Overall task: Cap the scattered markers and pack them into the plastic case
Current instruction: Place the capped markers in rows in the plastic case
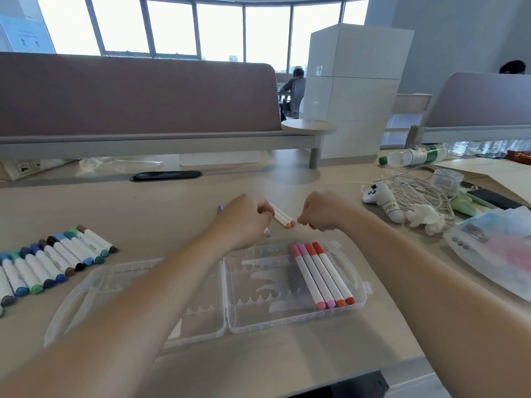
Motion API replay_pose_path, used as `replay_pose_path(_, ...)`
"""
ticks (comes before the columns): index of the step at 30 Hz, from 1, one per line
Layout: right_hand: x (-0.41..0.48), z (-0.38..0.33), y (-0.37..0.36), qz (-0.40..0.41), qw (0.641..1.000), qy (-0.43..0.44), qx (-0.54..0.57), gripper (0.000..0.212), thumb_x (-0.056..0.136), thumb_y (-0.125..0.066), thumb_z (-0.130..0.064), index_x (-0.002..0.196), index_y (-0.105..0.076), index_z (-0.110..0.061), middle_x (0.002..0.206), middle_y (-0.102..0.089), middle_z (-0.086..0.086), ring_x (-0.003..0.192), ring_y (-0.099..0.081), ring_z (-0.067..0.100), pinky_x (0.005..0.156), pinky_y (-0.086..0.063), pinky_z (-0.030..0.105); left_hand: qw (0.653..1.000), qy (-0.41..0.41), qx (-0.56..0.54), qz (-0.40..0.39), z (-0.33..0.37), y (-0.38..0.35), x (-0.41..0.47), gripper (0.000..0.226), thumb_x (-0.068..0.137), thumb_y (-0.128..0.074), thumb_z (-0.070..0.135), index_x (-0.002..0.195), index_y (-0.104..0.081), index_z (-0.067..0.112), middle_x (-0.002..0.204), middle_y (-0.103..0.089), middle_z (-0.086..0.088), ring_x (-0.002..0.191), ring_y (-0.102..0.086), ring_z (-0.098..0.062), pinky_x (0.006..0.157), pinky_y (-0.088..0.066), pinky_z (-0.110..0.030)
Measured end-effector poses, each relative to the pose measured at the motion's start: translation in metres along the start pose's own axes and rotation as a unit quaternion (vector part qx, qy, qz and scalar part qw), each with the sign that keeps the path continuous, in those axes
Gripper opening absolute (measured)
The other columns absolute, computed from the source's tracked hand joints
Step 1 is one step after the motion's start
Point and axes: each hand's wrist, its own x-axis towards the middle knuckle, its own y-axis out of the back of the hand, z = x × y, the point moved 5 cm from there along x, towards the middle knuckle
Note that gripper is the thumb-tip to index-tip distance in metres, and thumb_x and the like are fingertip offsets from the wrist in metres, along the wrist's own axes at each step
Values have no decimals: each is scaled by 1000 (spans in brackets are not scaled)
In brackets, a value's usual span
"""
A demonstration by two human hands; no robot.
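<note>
Presently, a row of blue and green markers [57, 259] lies far left on the counter [161, 205]. The left hand [247, 216] grips two orange markers [283, 218] by their white barrels, beyond the open plastic case [290, 326]. The right hand [321, 211] is curled just beside their tips; whether it holds anything cannot be told. Four red and pink markers [321, 274] sit racked at the case's right. Judged light, rigid and smooth: grip mid-barrel.

The left hand [247, 217] hid the far ends of two white, orange-tipped markers [282, 216]; the right hand's [325, 211] grasp was unreadable.
</note>
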Motion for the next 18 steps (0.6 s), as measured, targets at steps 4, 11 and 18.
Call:
replay_pose_path(4, 34, -3, -3, 55, 998, -8, -7, 21, 87, -67, -14, 70, -58, -6, 70, -58, 10, 53, -50, 19, 47, -36, 23, 1000, 3, 1, -7, -2, 6, 19, 22, 97, -49, 23, 103, -70, 25, 92, -69, -2, 73, -63, -20, 62, -46, -28)
replay_pose_path(11, 65, -16, -13, 21, 999, -36, -31, 15, 87, -65, -16, 78, -59, -6, 71, -59, 11, 59, -53, 24, 57, -43, 27, 1000, 19, 5, 0, -15, -3, 44, 23, 96, -49, 26, 100, -71, 31, 85, -65, 11, 83, -59, -14, 81, -47, -33)
replay_pose_path(18, 65, -29, -19, -70, 990, -39, -117, 9, 74, -68, -10, 68, -62, -6, 66, -56, 9, 61, -51, 24, 61, -43, 26, 999, 31, -23, -18, -24, -6, 43, 23, 96, -48, 24, 99, -70, 26, 81, -69, -4, 74, -67, -27, 54, -41, -26)
